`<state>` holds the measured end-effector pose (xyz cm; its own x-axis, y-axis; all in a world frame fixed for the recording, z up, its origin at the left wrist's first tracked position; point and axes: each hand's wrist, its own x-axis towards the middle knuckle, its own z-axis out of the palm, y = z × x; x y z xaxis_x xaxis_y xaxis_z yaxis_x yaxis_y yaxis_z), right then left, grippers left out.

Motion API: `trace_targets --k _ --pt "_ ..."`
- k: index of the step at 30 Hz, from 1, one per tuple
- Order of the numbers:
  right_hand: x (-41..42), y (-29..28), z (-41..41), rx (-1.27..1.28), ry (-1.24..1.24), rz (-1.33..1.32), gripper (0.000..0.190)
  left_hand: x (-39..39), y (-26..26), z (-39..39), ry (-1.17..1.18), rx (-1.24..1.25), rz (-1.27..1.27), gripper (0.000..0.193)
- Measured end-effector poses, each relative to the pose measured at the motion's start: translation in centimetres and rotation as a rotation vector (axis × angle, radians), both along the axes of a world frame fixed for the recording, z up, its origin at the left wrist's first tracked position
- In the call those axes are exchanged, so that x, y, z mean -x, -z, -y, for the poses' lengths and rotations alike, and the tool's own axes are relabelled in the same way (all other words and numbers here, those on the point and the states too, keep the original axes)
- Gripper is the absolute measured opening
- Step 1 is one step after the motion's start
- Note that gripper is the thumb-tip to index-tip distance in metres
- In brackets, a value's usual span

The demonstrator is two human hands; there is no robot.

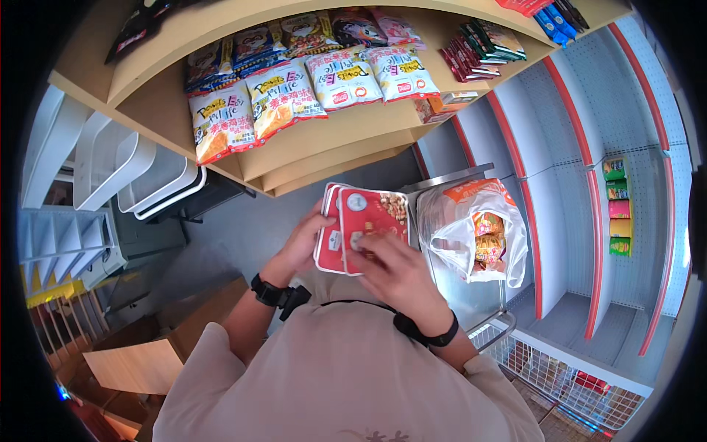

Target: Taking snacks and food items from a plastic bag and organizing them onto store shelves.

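Flat red packets with pale edges and a picture of nuts [395,207] lie stacked in front of my chest. My left hand [301,240] holds the stack at its left edge, the thumb on top. My right hand [395,265] is over the top packet, its fingers bent against the printed face and partly blurred; whether they grip it I cannot tell. Right of the packets, a white plastic bag [455,232] with orange snack packs [489,243] showing in its opening rests on a metal cart [469,301].
A wooden shelf [331,135] ahead holds white snack bags [287,99], with dark red and green packets [469,58] at its right. Red-edged shelving [580,221] stands right, above a white wire basket [569,381]. White bins [113,160] and cardboard [135,364] are at left.
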<state>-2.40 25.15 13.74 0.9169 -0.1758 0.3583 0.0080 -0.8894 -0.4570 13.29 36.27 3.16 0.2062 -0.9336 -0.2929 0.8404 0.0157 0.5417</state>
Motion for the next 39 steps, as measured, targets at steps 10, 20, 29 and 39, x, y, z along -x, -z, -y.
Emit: trace_targets --k 10,20,29,39 --pt "1.2 0.1 2.0 -0.16 0.249 0.109 0.036 1.3 -1.8 1.3 -0.165 -0.148 0.074 0.04" --pt "3.5 9.4 3.6 -1.599 0.423 -0.038 0.026 1.7 -0.6 1.4 -0.003 -0.242 0.228 0.036" --pt "6.7 10.8 4.0 -1.72 0.576 0.132 0.026 3.3 0.3 3.8 0.218 -0.27 -0.029 0.034" --pt "10.0 10.8 4.2 -1.778 0.739 0.338 0.027 5.4 0.7 7.9 0.463 -0.202 -0.057 0.035"
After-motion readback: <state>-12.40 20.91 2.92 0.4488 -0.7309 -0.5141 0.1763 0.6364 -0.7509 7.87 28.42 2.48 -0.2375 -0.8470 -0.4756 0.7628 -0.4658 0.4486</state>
